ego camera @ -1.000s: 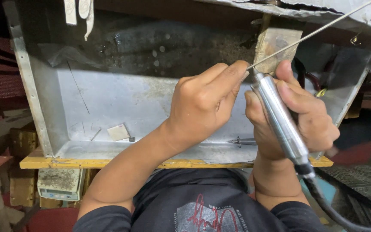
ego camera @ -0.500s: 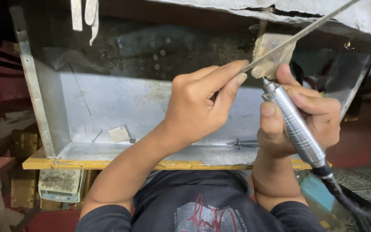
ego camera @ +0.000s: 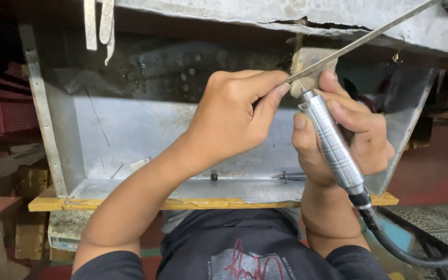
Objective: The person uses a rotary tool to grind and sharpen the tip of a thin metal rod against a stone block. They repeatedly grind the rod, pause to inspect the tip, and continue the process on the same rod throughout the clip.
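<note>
Sheet-metal walls [ego camera: 146,129] of a shallow workbench tray fill the background, with a yellow edge [ego camera: 130,204] along its front and a grey ledge [ego camera: 286,15] overhead. At the centre of the work is a thin metal rod [ego camera: 361,40], slanting down from the upper right; its lower end is pinched between the thumb and forefinger of my left hand [ego camera: 234,119], whose fingers [ego camera: 265,83] are curled tight around it. Just beside those fingertips, nearly touching, sits the nose of a ribbed silver handpiece [ego camera: 333,145], which my right hand [ego camera: 348,140] grips firmly, fingers wrapped around the barrel and thumb pressed on its near side. The handpiece tilts up and to the left, its tip meeting the rod's end in front of a small pale block [ego camera: 312,65]. A black hose [ego camera: 405,249] runs from the tool's base down to the right. On the tray floor lie a small bit [ego camera: 291,177], a dark nut [ego camera: 214,177] and a pale scrap [ego camera: 140,164], well apart from both hands.
</note>
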